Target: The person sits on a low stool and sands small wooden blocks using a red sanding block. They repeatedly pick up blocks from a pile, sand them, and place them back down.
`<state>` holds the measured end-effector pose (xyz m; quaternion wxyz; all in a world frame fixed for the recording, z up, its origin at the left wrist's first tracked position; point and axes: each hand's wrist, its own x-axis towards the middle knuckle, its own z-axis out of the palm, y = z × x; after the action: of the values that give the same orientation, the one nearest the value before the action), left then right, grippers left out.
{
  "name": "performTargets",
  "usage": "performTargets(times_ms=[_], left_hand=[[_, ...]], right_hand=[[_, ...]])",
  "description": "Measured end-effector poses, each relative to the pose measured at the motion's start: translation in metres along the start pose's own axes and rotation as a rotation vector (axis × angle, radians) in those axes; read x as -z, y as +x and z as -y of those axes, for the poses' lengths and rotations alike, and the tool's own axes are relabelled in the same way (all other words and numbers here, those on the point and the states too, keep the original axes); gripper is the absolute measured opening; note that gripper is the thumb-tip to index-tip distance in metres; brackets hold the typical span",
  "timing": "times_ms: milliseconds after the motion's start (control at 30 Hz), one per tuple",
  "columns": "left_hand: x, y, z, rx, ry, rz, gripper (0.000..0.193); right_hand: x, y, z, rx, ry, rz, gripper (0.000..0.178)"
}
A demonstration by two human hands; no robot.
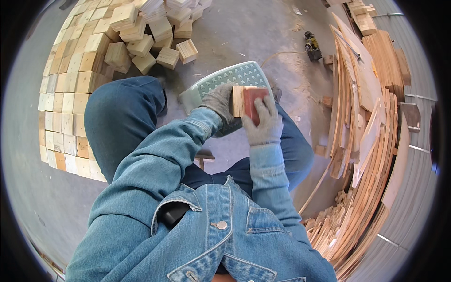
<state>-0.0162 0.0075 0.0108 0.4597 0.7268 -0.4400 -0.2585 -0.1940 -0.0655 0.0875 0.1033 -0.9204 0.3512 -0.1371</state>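
Observation:
My left hand (pixel 218 99), in a grey knitted work glove, is closed around the left side of a pale wooden block (pixel 237 101). My right hand (pixel 264 123), gloved the same way, grips a reddish-brown sanding block (pixel 252 99) and presses it against the wooden block's right side. Both are held over a pale green plastic step stool (pixel 230 76) with a bumpy top, which stands between my knees. The underside of the wooden block and part of the stool are hidden by my hands and sleeves.
Neatly stacked wooden blocks (pixel 70 101) fill the floor on the left. Several loose blocks (pixel 141 46) lie heaped beyond my left knee. A yellow-and-black cordless drill (pixel 312 46) lies on the concrete floor ahead. Long planks and scrap wood (pixel 376 145) are piled along the right.

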Motion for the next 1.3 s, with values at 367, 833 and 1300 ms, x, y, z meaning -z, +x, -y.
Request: performTargets(times_ms=[367, 833, 1300], left_hand=[[-0.006, 0.001, 0.012, -0.015, 0.005, -0.055, 0.070], [-0.007, 0.002, 0.012, -0.016, 0.030, 0.008, 0.072], [-0.008, 0.001, 0.009, -0.021, 0.019, -0.034, 0.073]], right_hand=[[0.009, -0.027, -0.001, 0.077, 0.045, -0.048, 0.065], [-0.018, 0.064, -0.014, -0.064, 0.000, -0.039, 0.064], [0.006, -0.033, -0.003, 0.074, 0.006, -0.071, 0.068]])
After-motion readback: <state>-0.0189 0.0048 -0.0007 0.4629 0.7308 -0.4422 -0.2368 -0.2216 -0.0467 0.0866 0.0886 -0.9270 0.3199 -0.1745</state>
